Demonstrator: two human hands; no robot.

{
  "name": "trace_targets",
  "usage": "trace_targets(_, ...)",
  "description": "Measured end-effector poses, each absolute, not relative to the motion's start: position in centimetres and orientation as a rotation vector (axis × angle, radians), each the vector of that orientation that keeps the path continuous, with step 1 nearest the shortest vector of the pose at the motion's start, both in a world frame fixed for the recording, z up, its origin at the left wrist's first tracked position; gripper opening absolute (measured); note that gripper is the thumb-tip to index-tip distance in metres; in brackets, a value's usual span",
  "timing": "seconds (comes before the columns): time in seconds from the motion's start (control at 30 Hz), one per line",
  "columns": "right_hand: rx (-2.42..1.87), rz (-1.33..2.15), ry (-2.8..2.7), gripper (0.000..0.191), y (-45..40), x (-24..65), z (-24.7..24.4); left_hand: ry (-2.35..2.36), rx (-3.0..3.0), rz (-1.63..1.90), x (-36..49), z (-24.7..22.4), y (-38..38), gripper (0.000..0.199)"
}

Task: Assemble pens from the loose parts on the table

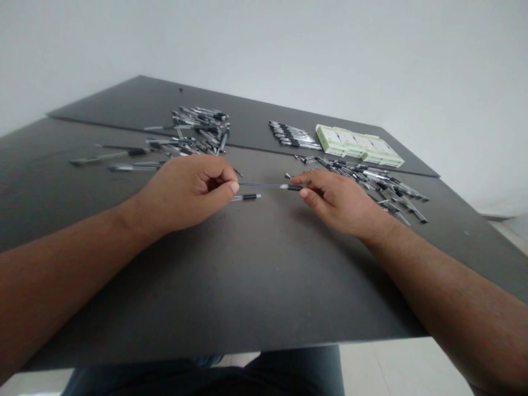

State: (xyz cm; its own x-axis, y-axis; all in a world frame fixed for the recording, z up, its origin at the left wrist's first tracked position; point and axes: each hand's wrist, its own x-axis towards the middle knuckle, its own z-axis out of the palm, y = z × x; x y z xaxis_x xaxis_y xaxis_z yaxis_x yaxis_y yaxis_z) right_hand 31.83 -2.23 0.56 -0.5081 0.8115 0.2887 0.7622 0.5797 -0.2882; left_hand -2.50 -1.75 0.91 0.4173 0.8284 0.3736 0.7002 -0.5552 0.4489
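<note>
Between thumb and forefinger, my left hand [198, 190] pinches one end of a thin dark pen refill [259, 185]. The refill runs straight across to a clear pen barrel with a black grip [292, 187], and its other end meets or enters the barrel's tip. My right hand [334, 201] is closed on the barrel at the grip, with thumb and fingertips. Both hands are held low over the grey table [256, 275]. Just below the refill lies another pen part with a black grip [249, 197], partly hidden behind my left hand.
A loose pile of pens and pen parts [198, 129] lies beyond my left hand. Further back is a neat row of pens [292, 136] beside green-and-white boxes [358, 144]. More scattered pen pieces [383, 184] lie behind my right hand. A wall [264, 55] borders the table's far side.
</note>
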Motion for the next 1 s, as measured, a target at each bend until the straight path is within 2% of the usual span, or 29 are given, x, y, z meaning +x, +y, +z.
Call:
trace_targets(0.2,-1.205,0.192,-2.414,0.018,-3.8,29.7,0.9,1.237,2.624,0.701,-1.5,0.3,-2.0,0.037)
trace_targets(0.3,-1.147,0.214,-2.425,0.014,-4.2,29.0,0.6,1.168,2.683,0.646,-1.1,0.0,-2.2,0.04)
trace_targets(0.63,-1.078,0.262,-2.428,0.011,-4.4,28.2,0.0,1.07,2.763,0.574,-0.8,-0.2,-2.7,0.047)
trace_targets(0.83,-1.124,0.294,-2.37,0.008,-3.9,29.3,0.3,1.219,2.614,0.636,-1.7,0.0,-2.2,0.047)
trace_targets(1.0,-1.301,0.266,-2.201,0.02,-2.9,31.0,0.7,1.441,2.516,0.708,-3.7,0.3,0.0,0.044)
